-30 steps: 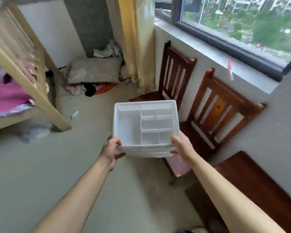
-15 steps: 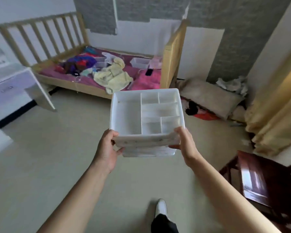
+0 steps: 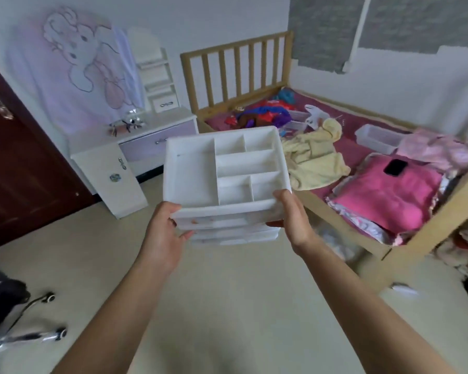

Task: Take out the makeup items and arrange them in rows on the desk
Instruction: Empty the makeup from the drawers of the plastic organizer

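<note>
The left hand (image 3: pixel 168 225) grips the near-left corner of a white organizer (image 3: pixel 224 171), and the right hand (image 3: pixel 292 220) grips its near-right corner. Thumbs lie on the front rim and fingers curl underneath. The organizer is carried level in mid-air above the floor (image 3: pixel 227 292), at arm's length. Its drawers (image 3: pixel 233 230) face the person. The 6 open compartments on top are empty and no makeup shows. Whether any sits inside the drawers I cannot tell.

The table (image 3: pixel 157 122), white with a lilac drawer, stands against the wall ahead and to the left, past the organizer's far-left corner and well apart from it. The left hand is on the nearer side. The bed (image 3: pixel 362 147) lies off to the right.

The coming move, I judge, is a carry forward and left, setting the organizer down on the table with the drawers facing out toward the person so they can be pulled open.
</note>
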